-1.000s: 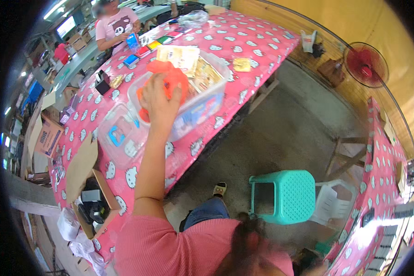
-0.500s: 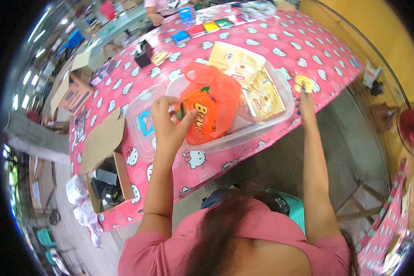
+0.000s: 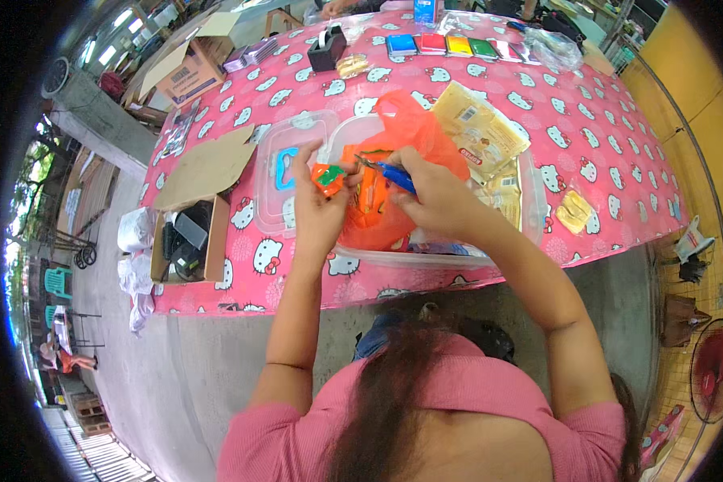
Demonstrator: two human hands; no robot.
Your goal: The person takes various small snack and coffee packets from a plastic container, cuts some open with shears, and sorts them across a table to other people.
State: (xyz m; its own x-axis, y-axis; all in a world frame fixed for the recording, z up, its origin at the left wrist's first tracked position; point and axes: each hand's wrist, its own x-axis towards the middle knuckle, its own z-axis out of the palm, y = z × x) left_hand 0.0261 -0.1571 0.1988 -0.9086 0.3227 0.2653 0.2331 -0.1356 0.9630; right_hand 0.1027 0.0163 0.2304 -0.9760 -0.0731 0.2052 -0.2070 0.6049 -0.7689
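My left hand (image 3: 320, 201) pinches a small orange and green packet (image 3: 329, 178) in its fingertips, above the left part of a clear plastic tub (image 3: 458, 255). Close by on the right, my right hand (image 3: 434, 197) is closed around blue-handled snips (image 3: 395, 175). Their thin metal blades point left toward the packet and look parted. Under both hands an orange plastic bag (image 3: 422, 132) lies in the tub, with a larger orange package partly hidden in it. Large yellow packages (image 3: 484, 132) fill the tub's right side.
Left of the tub lie its clear lid (image 3: 269, 205) with a blue latch and an open cardboard box (image 3: 218, 249) of black items. A small yellow packet (image 3: 573, 211) rests on the right. Further back are a tape dispenser (image 3: 327, 50) and several coloured packs (image 3: 458, 46).
My right hand has come in from the table's right side to beside my left hand. The small yellow packet it held now lies on the tablecloth. The view has shifted.
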